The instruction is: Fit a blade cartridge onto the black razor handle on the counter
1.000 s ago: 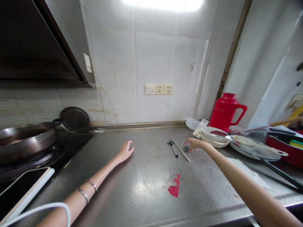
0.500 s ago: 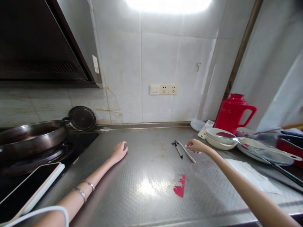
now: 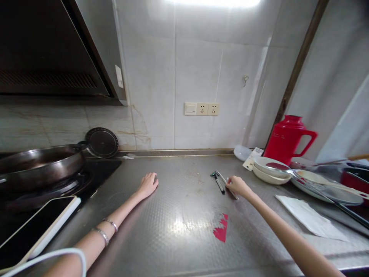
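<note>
My right hand (image 3: 238, 185) is over the steel counter (image 3: 173, 204), its fingers pinched on a thin pale stick (image 3: 221, 177). Part of that stick is hidden by the fingers, and its near end shows below them. Just left of it lies a slim grey-and-black tool (image 3: 219, 184) with a small dark green crosswise head, which looks like a razor. My left hand (image 3: 148, 184) rests on the counter further left, fingers laid down and holding nothing. A torn red patch (image 3: 221, 230) is on the counter nearer to me.
On the left, a metal pan (image 3: 43, 165) sits on the stove, with a phone (image 3: 40, 227) and white cable (image 3: 66, 251) in front. To the right are a red thermos (image 3: 284, 142), stacked white bowls (image 3: 269, 177), a plate with utensils (image 3: 343, 194) and a white paper sheet (image 3: 311, 217).
My right hand has closed in on the pale stick, now covering its middle. The left hand has barely moved, its thumb tucked closer. The whole view has shifted slightly.
</note>
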Action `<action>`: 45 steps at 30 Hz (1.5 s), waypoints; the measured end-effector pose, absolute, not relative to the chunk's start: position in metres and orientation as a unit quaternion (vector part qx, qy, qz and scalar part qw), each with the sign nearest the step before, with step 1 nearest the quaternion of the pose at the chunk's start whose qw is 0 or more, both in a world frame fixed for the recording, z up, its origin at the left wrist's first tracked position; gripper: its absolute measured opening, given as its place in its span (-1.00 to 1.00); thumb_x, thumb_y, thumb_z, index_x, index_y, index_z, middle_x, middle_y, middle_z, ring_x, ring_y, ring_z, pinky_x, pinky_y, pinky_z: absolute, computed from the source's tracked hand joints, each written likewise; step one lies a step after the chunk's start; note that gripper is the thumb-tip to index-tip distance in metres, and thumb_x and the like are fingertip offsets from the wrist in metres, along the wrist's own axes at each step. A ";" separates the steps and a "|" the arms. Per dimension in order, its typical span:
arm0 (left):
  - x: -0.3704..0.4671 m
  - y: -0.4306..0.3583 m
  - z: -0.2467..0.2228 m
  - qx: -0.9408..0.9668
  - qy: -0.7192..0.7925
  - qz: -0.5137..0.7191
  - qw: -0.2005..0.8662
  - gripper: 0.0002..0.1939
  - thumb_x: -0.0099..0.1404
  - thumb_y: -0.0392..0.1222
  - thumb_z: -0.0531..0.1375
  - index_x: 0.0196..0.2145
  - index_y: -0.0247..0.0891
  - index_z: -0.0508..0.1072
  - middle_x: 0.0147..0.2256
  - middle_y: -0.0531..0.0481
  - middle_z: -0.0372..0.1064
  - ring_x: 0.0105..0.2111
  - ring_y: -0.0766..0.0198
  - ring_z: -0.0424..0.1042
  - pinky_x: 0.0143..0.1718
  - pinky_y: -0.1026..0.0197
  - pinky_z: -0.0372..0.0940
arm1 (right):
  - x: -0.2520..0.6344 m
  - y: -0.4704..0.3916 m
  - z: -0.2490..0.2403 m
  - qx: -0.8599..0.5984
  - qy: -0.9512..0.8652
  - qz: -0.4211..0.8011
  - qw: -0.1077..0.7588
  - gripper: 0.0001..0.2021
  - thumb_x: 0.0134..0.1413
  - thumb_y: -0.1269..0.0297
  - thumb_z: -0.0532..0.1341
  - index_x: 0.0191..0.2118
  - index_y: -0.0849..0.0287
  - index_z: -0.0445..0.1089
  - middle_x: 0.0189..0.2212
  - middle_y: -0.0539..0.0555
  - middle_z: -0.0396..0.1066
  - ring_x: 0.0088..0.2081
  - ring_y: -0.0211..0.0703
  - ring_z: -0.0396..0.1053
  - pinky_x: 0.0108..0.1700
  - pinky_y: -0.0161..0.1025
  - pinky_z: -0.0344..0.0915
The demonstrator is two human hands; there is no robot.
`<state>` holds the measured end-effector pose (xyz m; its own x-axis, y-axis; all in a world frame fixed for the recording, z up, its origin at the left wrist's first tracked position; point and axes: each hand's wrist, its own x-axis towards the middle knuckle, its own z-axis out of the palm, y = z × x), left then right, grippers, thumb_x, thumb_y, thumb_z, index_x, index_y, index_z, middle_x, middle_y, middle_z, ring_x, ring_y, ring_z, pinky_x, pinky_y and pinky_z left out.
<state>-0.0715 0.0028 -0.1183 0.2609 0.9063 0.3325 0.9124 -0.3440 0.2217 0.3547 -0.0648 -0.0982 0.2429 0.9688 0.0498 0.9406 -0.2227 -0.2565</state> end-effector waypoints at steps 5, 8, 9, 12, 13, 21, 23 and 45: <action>-0.071 0.003 -0.118 -0.792 -0.577 -0.200 0.006 -0.73 0.25 -0.20 -0.04 -0.13 -0.29 0.30 -0.07 -0.14 0.31 -0.04 0.13 0.25 -0.04 0.09 0.13 | 0.352 -0.062 -0.100 -0.781 -0.614 0.042 0.107 -0.82 -0.11 0.32 0.11 -0.44 0.26 0.45 -0.45 0.20 0.47 -0.38 -0.11 0.42 -0.43 -0.37 0.14; -0.072 0.003 -0.119 -0.793 -0.576 -0.200 0.011 -0.73 0.25 -0.20 -0.03 -0.13 -0.30 0.30 -0.08 -0.14 0.32 -0.05 0.13 0.25 -0.05 0.10 0.13 | 0.350 -0.062 -0.101 -0.782 -0.615 0.034 0.096 -0.81 -0.09 0.32 0.11 -0.42 0.27 0.45 -0.42 0.22 0.48 -0.35 -0.09 0.43 -0.42 -0.36 0.15; -0.072 0.004 -0.119 -0.793 -0.575 -0.201 0.013 -0.73 0.25 -0.20 -0.03 -0.13 -0.30 0.30 -0.08 -0.14 0.32 -0.05 0.14 0.26 -0.04 0.10 0.13 | 0.349 -0.062 -0.101 -0.783 -0.615 0.032 0.093 -0.81 -0.09 0.32 0.12 -0.41 0.27 0.45 -0.40 0.22 0.48 -0.33 -0.08 0.43 -0.41 -0.35 0.15; -0.072 0.004 -0.120 -0.792 -0.576 -0.203 0.017 -0.73 0.25 -0.20 -0.03 -0.13 -0.31 0.30 -0.09 -0.14 0.32 -0.06 0.14 0.27 -0.04 0.11 0.13 | 0.347 -0.066 -0.097 -0.787 -0.611 0.021 0.082 -0.80 -0.07 0.30 0.12 -0.36 0.28 0.44 -0.36 0.25 0.47 -0.30 -0.05 0.43 -0.38 -0.33 0.17; -0.072 0.004 -0.120 -0.791 -0.576 -0.203 0.018 -0.74 0.25 -0.20 -0.03 -0.13 -0.31 0.30 -0.09 -0.14 0.32 -0.06 0.14 0.27 -0.05 0.11 0.13 | 0.346 -0.067 -0.094 -0.789 -0.609 0.015 0.079 -0.78 -0.06 0.30 0.11 -0.34 0.29 0.43 -0.34 0.27 0.46 -0.29 -0.03 0.43 -0.37 -0.31 0.18; -0.073 0.003 -0.124 -0.778 -0.585 -0.224 0.048 -0.75 0.25 -0.22 -0.04 -0.14 -0.32 0.28 -0.09 -0.15 0.29 -0.06 0.14 0.24 -0.03 0.10 0.08 | 0.306 -0.063 -0.066 -0.776 -0.623 -0.042 0.087 -0.74 0.10 0.26 -0.03 -0.18 0.19 0.32 -0.21 0.24 0.42 -0.20 0.04 0.40 -0.34 -0.23 0.20; -0.073 0.001 -0.124 -0.773 -0.585 -0.238 0.066 -0.76 0.25 -0.23 -0.03 -0.15 -0.31 0.28 -0.10 -0.14 0.29 -0.05 0.15 0.23 -0.01 0.10 0.07 | 0.286 -0.058 -0.068 -0.759 -0.643 -0.044 0.088 -0.78 0.10 0.30 -0.02 -0.22 0.16 0.32 -0.23 0.20 0.43 -0.21 -0.01 0.41 -0.34 -0.26 0.19; -0.074 -0.015 -0.119 -0.723 -0.672 -0.149 0.067 -0.71 0.27 -0.23 -0.10 -0.12 -0.34 0.29 -0.10 -0.27 0.31 -0.03 0.03 0.24 -0.04 -0.05 0.11 | 0.227 -0.037 -0.115 -0.718 -0.688 -0.042 0.101 -0.69 0.20 0.20 -0.14 -0.29 0.19 0.29 -0.27 0.19 0.46 -0.26 -0.02 0.43 -0.38 -0.26 0.19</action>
<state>-0.0738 -0.0152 -0.1193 0.0538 0.9506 0.3056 0.9908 -0.0889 0.1023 0.2271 -0.0372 -0.1153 0.0510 0.9784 0.2002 0.9956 -0.0341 -0.0870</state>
